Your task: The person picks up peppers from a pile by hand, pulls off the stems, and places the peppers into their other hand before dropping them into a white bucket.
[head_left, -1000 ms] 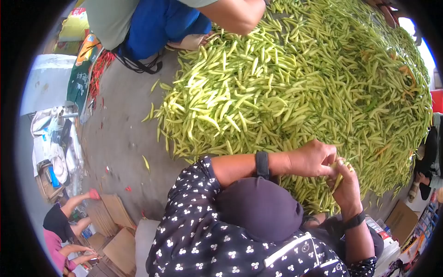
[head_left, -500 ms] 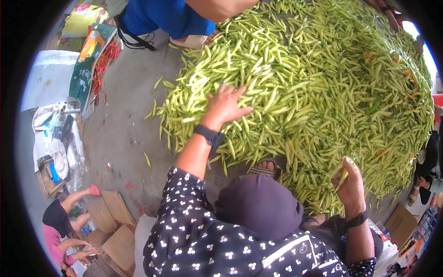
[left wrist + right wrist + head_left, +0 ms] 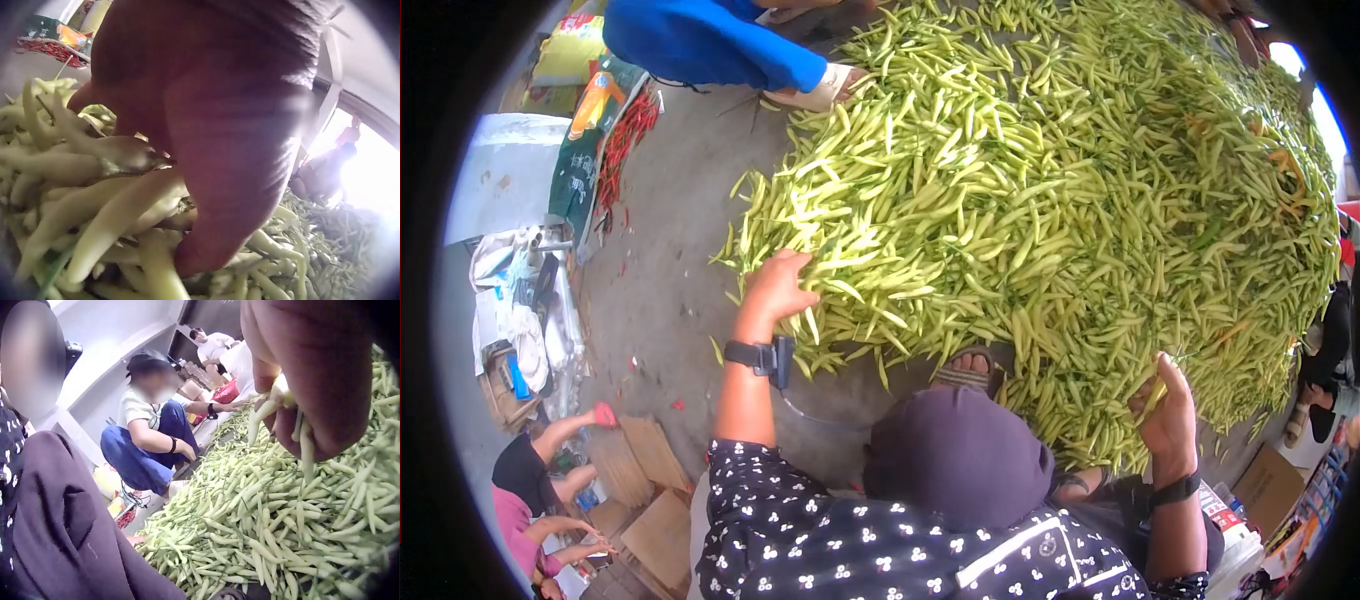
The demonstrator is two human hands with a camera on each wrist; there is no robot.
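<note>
A wide heap of pale green chili peppers [image 3: 960,220] spreads over the floor. At its near left edge, my left hand [image 3: 778,285] reaches down among the peppers, thumb spread from the fingers. In the left wrist view, this hand [image 3: 206,137] arches over several peppers [image 3: 125,212], with its thumb tip against them and some fingertips hidden. My right hand [image 3: 1168,415] is raised above the heap's near right part. Seen from the right wrist, that hand [image 3: 319,369] has its fingers curled round a few chili peppers [image 3: 306,447], their stems and tips sticking out.
Another person in blue trousers [image 3: 710,45] crouches at the heap's far left side. Red chilies [image 3: 628,135] lie by a green sack [image 3: 578,165] at left. Cardboard [image 3: 662,540] and a seated person [image 3: 550,490] are at lower left. A sandaled foot [image 3: 968,368] touches the heap's near edge.
My left hand left the right hand, reached out flat over the heap, then drew back left to its near edge. The right hand stayed nearly in place, lowering slightly. The crouching person shifted.
</note>
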